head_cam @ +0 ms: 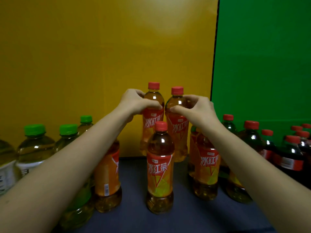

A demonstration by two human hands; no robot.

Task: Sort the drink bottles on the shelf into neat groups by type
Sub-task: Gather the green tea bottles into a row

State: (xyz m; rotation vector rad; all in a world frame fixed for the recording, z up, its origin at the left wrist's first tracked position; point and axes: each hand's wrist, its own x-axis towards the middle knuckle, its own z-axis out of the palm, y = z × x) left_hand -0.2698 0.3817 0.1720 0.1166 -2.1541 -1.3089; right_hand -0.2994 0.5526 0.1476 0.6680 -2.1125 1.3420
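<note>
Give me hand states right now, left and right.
Left hand: closed around the upper part of the back-left iced tea bottle.
Right hand: closed around the upper part of the back-right iced tea bottle.

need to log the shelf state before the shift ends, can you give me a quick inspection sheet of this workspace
surface: dark blue shelf top, bare in the middle front.
job's things: two iced tea bottles at the back, left one and right one, both held; a third iced tea bottle stands free in front; more of them stand under each forearm. green-capped bottles grouped at left; dark cola bottles grouped at right.
clutter: nothing seen.
grippers: left hand has its grip on the back left bottle's shoulder; right hand likewise on the back right one.
cables: nothing seen.
surroundings: yellow backboard, green backboard.
</note>
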